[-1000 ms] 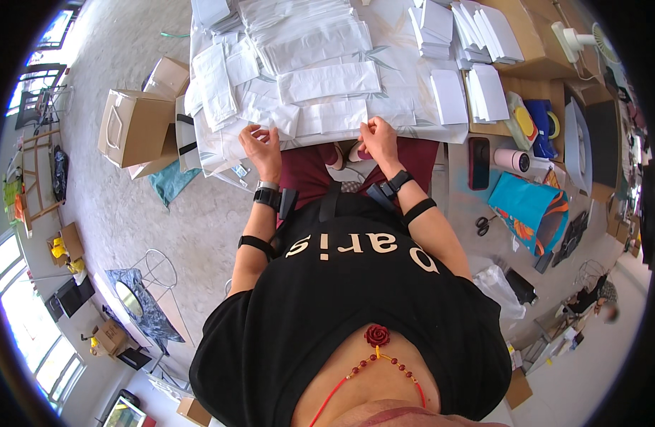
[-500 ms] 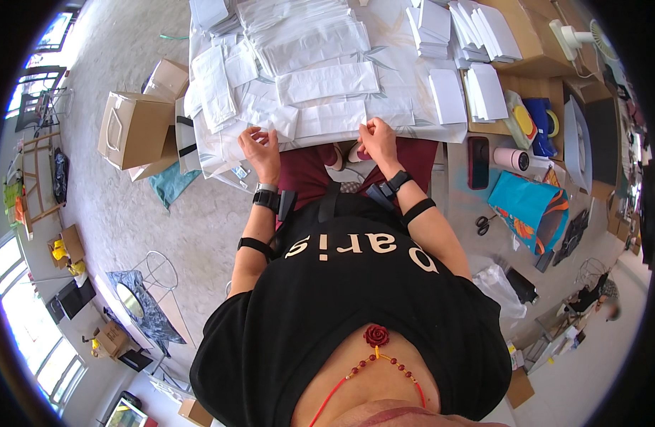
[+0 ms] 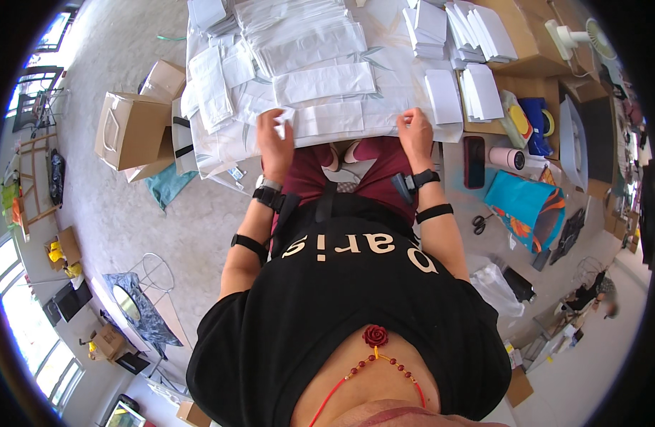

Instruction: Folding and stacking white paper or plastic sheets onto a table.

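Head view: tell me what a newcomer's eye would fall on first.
Likely the large black printed T-shirt, filling the lower middle, and the red rose pendant at its neckline. Next, perhaps, the white packets piled on the table at the top, with the left hand and right hand at the table's near edge.

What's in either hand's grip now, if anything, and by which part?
Cannot be told: the left hand is by the left end of the nearest white strip, the right hand toward its right; neither shows a clear grip.
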The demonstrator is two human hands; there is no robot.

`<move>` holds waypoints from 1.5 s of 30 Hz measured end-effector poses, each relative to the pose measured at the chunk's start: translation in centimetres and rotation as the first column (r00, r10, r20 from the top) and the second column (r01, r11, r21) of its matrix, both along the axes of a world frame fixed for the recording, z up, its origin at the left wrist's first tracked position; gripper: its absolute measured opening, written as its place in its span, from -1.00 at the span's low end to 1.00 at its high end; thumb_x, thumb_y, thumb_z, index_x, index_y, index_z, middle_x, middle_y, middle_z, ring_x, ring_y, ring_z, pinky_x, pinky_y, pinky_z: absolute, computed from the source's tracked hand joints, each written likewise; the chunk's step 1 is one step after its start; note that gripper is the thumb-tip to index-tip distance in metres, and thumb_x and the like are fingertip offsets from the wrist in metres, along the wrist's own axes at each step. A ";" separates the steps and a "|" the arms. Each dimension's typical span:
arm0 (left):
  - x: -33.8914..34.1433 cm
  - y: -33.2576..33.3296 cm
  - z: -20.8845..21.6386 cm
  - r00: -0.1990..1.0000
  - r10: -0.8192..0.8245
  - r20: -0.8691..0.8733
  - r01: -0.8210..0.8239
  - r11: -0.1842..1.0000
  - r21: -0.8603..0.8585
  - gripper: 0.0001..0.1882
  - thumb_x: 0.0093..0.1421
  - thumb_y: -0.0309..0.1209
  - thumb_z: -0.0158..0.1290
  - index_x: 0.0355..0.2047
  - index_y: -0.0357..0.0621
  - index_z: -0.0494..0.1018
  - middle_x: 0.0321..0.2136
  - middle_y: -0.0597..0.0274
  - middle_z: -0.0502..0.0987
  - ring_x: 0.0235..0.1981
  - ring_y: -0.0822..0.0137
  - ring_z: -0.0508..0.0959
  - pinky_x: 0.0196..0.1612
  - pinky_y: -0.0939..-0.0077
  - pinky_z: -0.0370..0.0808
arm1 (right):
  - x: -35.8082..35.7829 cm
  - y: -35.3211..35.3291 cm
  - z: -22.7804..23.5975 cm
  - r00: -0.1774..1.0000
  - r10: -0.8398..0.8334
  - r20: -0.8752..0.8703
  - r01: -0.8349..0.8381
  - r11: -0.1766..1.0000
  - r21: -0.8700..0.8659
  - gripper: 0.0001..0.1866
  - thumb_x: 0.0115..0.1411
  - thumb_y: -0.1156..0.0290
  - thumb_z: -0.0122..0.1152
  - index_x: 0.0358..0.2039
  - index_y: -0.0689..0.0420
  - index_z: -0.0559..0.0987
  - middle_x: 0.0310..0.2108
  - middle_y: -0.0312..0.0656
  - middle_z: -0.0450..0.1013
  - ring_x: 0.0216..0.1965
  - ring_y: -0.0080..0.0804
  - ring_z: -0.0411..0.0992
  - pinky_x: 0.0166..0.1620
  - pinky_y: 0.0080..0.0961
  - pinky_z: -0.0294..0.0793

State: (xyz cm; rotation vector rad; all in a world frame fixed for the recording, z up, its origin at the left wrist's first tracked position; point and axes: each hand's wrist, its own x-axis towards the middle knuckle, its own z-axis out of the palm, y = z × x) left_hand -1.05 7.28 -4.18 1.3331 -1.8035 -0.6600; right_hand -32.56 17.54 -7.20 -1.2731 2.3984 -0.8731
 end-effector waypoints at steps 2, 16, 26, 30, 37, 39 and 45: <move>-2.8 0.2 0.2 0.980 -0.195 -0.038 0.198 0.978 0.067 -0.70 0.19 -0.64 0.17 -0.06 -0.19 0.52 -0.13 0.04 0.51 -0.26 0.14 0.56 -0.17 0.30 0.53 | -1.8 0.4 -0.5 0.960 0.029 -0.279 -0.037 0.999 -0.025 -0.71 0.16 0.33 0.40 -0.21 0.22 0.55 -0.26 0.06 0.52 -0.16 0.06 0.54 -0.09 -0.12 0.55; -8.9 -0.1 -1.7 0.825 -0.492 0.278 0.500 0.865 0.047 -0.07 -0.11 -0.31 0.43 0.29 -0.09 0.28 0.17 0.01 0.40 0.26 -0.07 0.30 0.31 -0.01 0.20 | -1.9 0.0 -1.9 0.976 0.005 -0.216 0.008 0.998 0.060 -0.74 0.12 0.42 0.44 -0.29 0.25 0.54 -0.24 0.07 0.49 -0.08 0.09 0.47 0.01 -0.12 0.48; -9.0 -1.0 -2.5 0.802 -0.497 0.332 0.509 0.859 0.055 -0.11 -0.08 -0.23 0.39 0.28 -0.13 0.30 0.12 -0.01 0.46 0.23 -0.06 0.34 0.32 0.01 0.17 | -2.0 -0.3 -2.0 0.957 0.031 -0.287 -0.016 0.998 0.054 -0.77 0.11 0.41 0.41 -0.34 0.26 0.55 -0.30 0.05 0.50 -0.12 0.06 0.48 -0.03 -0.13 0.51; -9.2 -1.0 -2.8 0.815 -0.483 0.321 0.508 0.862 0.007 -0.15 -0.09 -0.24 0.36 0.24 -0.11 0.32 0.08 0.02 0.48 0.19 -0.03 0.37 0.29 -0.01 0.17 | -2.0 -0.3 -2.0 0.958 0.025 -0.286 -0.005 0.998 0.070 -0.78 0.11 0.41 0.40 -0.34 0.26 0.55 -0.29 0.07 0.49 -0.13 0.07 0.48 -0.04 -0.12 0.51; -10.0 -0.3 -3.1 0.851 -0.493 0.181 0.505 0.863 -0.023 -0.41 0.07 -0.38 0.30 0.13 -0.22 0.43 0.03 -0.03 0.46 0.10 -0.08 0.42 0.16 0.04 0.37 | -2.0 -0.7 -2.2 0.954 0.019 -0.300 0.009 0.996 0.091 -0.83 0.14 0.44 0.35 -0.35 0.26 0.56 -0.28 0.08 0.48 -0.16 0.09 0.49 -0.07 -0.11 0.53; -10.4 0.1 -3.5 0.854 -0.512 0.092 0.514 0.858 0.007 -0.47 0.10 -0.43 0.27 0.09 -0.25 0.46 0.02 -0.04 0.45 0.07 -0.10 0.44 0.12 0.07 0.43 | -2.1 -0.9 -2.4 0.950 0.012 -0.313 0.017 0.996 0.089 -0.84 0.15 0.45 0.33 -0.35 0.26 0.56 -0.28 0.08 0.47 -0.16 0.09 0.50 -0.07 -0.11 0.53; -10.5 0.7 -4.0 0.857 -0.492 0.152 0.489 0.870 0.055 -0.52 0.13 -0.48 0.26 0.08 -0.28 0.49 0.01 -0.07 0.44 0.03 -0.12 0.46 0.12 0.11 0.47 | -2.1 -1.5 -2.7 0.934 0.041 -0.354 0.007 0.991 0.132 -0.91 0.18 0.49 0.25 -0.40 0.26 0.58 -0.32 0.09 0.51 -0.22 0.06 0.52 -0.10 -0.10 0.55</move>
